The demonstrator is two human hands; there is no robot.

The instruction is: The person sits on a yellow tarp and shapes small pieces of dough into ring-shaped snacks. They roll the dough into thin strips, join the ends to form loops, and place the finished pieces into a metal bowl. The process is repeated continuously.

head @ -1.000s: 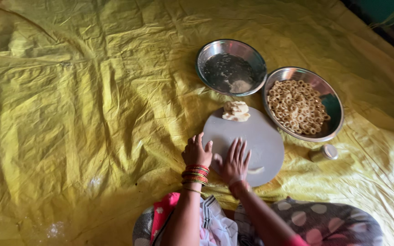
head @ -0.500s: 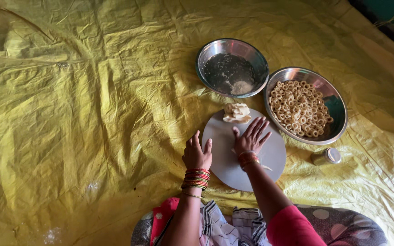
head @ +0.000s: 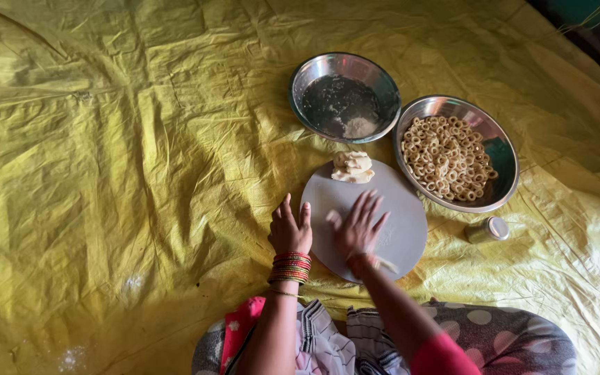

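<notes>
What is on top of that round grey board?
On the round board sits a pale lump of dough at its far edge. The right hand lies flat on it, blurred; whatever is under the palm is hidden. The left hand rests at its edge.

Crinkled yellow plastic sheet (head: pixel 126 173) across the floor, dark edge at top right.

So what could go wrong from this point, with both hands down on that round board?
The right hand is blurred over the round board, apparently rolling dough; a wide sweep could knock the dough lump off the far edge onto the yellow sheet. The left hand only rests at the rim, so the board might shift on the wrinkled sheet. The small jar lying nearby could get nudged.
</notes>
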